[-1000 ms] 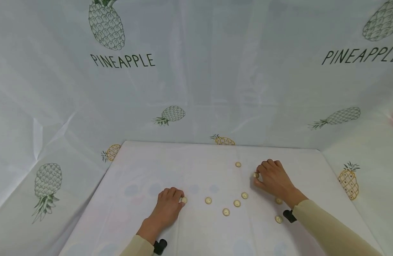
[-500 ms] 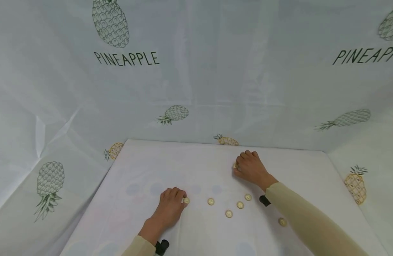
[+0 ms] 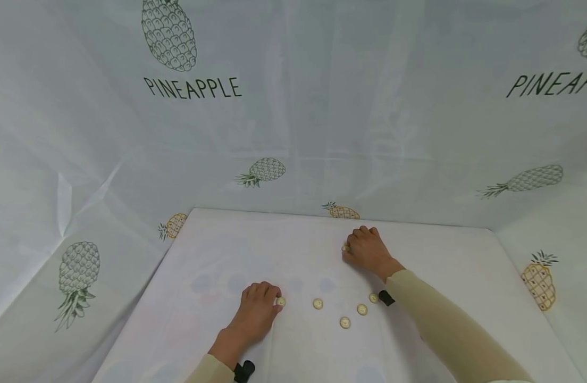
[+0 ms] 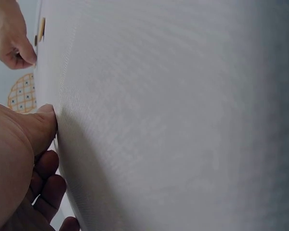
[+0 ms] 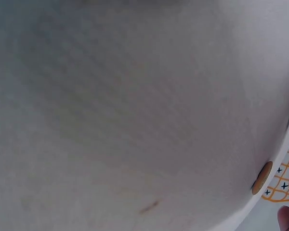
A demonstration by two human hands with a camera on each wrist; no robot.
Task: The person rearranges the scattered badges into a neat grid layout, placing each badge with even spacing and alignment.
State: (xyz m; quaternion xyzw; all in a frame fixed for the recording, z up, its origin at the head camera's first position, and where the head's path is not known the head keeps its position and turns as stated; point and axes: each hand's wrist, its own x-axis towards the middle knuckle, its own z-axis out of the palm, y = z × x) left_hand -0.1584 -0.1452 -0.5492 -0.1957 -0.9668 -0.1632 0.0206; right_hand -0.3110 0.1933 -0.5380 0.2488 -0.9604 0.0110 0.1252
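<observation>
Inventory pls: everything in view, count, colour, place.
loose buttons: 4, cream, lying apart on the table
left button: 1, cream, left of the loose four
far button: 1, cream, beyond the loose four
table: 1, white with faint blue and pink patches, centre
sheet: pale grey-white, behind and both sides
green pineapple prints: 5, on the sheet
yellow pineapple prints: 3, on the sheet
PINEAPPLE lettering: 2, dark, on the sheet, right one cut off
black wrist devices: 2, one per wrist
sleeves: 2, beige, bottom edge; the right one may hide more buttons
left hand: 1, pinching the left button
right hand: 1, pinching the far button
</observation>
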